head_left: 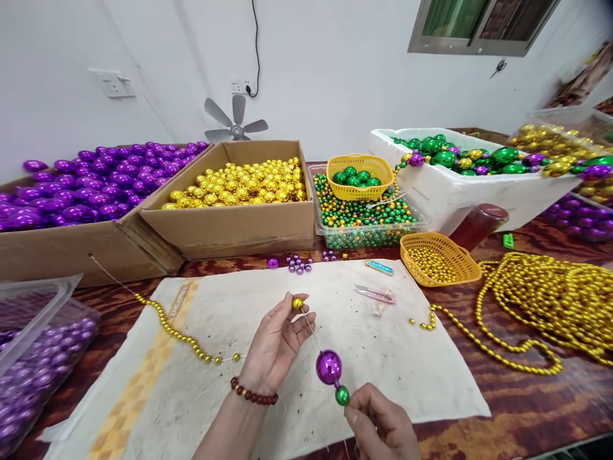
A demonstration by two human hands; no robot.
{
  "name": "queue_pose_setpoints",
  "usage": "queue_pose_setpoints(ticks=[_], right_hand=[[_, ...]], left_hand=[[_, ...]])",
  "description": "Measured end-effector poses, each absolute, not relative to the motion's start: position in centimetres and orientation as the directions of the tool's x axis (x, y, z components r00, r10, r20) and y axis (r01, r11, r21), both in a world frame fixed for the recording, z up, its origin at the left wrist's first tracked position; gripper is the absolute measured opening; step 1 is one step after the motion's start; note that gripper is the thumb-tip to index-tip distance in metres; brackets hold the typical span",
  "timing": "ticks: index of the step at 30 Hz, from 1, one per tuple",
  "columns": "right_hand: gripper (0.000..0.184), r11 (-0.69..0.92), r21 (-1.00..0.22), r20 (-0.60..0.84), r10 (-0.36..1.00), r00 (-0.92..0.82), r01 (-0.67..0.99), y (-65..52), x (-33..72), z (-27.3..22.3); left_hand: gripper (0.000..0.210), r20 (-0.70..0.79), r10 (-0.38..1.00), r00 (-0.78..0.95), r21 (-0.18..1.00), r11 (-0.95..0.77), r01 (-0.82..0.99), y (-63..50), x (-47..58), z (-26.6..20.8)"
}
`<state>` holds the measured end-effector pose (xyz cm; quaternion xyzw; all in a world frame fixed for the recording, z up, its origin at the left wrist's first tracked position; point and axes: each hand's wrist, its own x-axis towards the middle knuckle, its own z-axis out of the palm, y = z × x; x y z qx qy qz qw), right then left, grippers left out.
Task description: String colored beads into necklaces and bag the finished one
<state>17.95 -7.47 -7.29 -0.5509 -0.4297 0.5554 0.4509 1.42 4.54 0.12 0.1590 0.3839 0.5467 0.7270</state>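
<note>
My left hand (275,342) pinches a gold bead (297,303) between thumb and forefinger, above the white cloth (383,358). A thin pale string (311,328) runs from that bead down to a large shiny purple ball (329,367). Below the ball, a tiny purple bead and a green bead (341,395) sit on the same string. My right hand (380,418) is closed at the green bead's lower edge, thumb against forefinger; the string there is mostly hidden. To the left, a strand of small gold beads (177,332) lies across the cloth, its thread leading behind my left wrist.
Pink-handled thread snips (376,294) lie on the cloth near a blue packet (379,267). Loose purple beads (299,263) rest at its far edge. Behind stand cardboard boxes (239,227), a clear bin (368,239) and a foam box (431,191). A yellow basket (462,271) and gold bead strands (550,306) lie right.
</note>
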Motion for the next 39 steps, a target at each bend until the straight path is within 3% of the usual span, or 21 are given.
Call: queue_pose_setpoints(ticks=[9,13,16,18,21,25,29,33,39], right_hand=[[0.037,-0.259,-0.960,-0.260,0.966,-0.007,-0.101,-6.7,17.2,-6.5],[0.034,-0.221,-0.961,-0.226,0.974,0.016,-0.166,-5.3,15.6,-5.8],[0.032,-0.155,-0.981,-0.153,0.988,-0.021,-0.114,-4.5,15.6,-5.2],[0.028,-0.065,-0.997,-0.065,0.998,0.003,-0.034,-4.0,16.6,-4.7],[0.021,0.026,-0.999,0.032,0.987,0.158,0.041,-2.8,19.4,-3.9],[0.014,-0.022,-0.982,-0.056,0.982,0.178,-0.189,-1.0,23.2,-3.2],[0.012,0.045,-0.822,-0.191,0.918,0.348,-0.568,-0.4,25.2,-2.9],[0.014,-0.079,-0.815,-0.212,0.963,0.169,-0.574,-1.4,24.4,-2.9],[0.024,-0.120,-0.728,-0.331,0.924,0.192,-0.674,-1.6,28.4,-2.3]], left_hand=[[0.024,-0.340,0.936,0.091,0.726,0.323,-0.608,4.1,2.0,-0.5],[0.024,-0.315,0.940,0.135,0.743,0.332,-0.581,2.6,4.0,-0.6],[0.026,-0.327,0.939,0.109,0.765,0.331,-0.553,2.0,5.4,-0.4],[0.025,-0.302,0.947,0.111,0.815,0.317,-0.485,2.0,6.0,-0.3],[0.023,-0.297,0.908,0.295,0.893,0.374,-0.250,2.2,6.8,-0.3],[0.023,-0.333,0.798,0.503,0.934,0.352,0.060,2.1,7.9,0.1],[0.020,-0.348,0.743,0.572,0.934,0.331,0.138,2.5,8.7,0.8],[0.020,-0.389,0.710,0.586,0.915,0.370,0.159,3.1,9.1,1.4],[0.022,-0.473,0.598,0.647,0.880,0.282,0.383,4.4,5.0,0.8]])
